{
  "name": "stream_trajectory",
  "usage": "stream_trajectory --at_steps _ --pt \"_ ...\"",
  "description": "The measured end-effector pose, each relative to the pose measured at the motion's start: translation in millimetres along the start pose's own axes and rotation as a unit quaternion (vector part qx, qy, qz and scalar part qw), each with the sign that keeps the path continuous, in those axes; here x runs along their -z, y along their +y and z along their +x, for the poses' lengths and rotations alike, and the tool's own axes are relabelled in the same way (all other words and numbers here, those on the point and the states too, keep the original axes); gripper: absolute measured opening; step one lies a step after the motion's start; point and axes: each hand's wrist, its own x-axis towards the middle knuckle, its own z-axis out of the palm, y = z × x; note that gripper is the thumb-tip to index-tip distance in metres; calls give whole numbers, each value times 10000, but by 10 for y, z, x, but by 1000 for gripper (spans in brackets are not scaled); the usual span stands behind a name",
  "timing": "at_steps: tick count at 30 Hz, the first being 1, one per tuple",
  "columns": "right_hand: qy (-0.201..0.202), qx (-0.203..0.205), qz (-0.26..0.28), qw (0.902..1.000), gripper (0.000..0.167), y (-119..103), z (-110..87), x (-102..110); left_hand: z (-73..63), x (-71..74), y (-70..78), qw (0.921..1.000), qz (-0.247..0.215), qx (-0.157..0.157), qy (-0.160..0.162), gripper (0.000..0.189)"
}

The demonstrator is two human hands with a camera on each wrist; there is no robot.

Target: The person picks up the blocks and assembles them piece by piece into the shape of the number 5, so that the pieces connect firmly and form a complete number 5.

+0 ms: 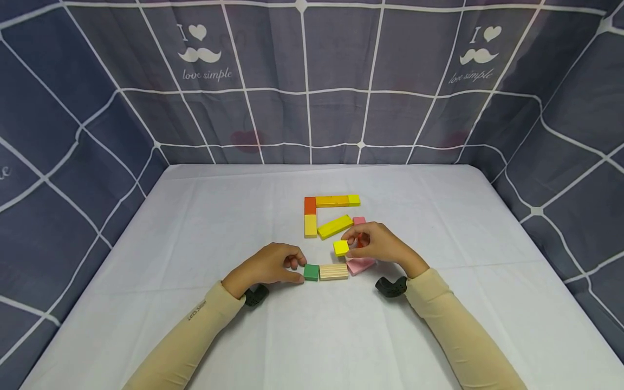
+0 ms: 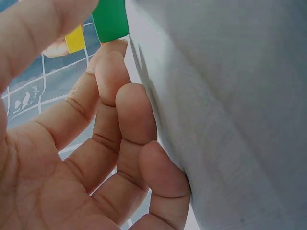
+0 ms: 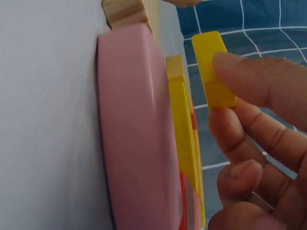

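Note:
My right hand [image 1: 377, 245] pinches a small yellow block [image 1: 340, 248] between thumb and fingers, lifted above the table. In the right wrist view, that yellow block [image 3: 211, 69] hangs beside a long pink block [image 3: 134, 124]. My left hand [image 1: 274, 262] rests at the left side of a green block [image 1: 311, 273], thumb and index close to its edges; whether they touch it I cannot tell. The green block adjoins a ridged wooden block [image 1: 333, 272], whose right end meets the pink block [image 1: 362, 266]. A red block [image 1: 361, 240] is partly hidden behind my right hand.
Farther back, an orange-red block [image 1: 310, 205] joins a pale yellow block [image 1: 310, 226] and a long orange-yellow block [image 1: 332, 201] ending at a small yellow-green one [image 1: 354, 200]. A slanted yellow block [image 1: 335, 227] reaches towards a small pink block [image 1: 358, 220]. White cloth [image 1: 219, 206] covers the table.

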Motion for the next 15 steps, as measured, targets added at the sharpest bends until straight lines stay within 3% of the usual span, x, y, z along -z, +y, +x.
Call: stream_trajectory --at_steps 15 --pt "-120 -111 -132 9998 28 -130 160 -202 13 -1 -5 10000 70 5 -27 25"
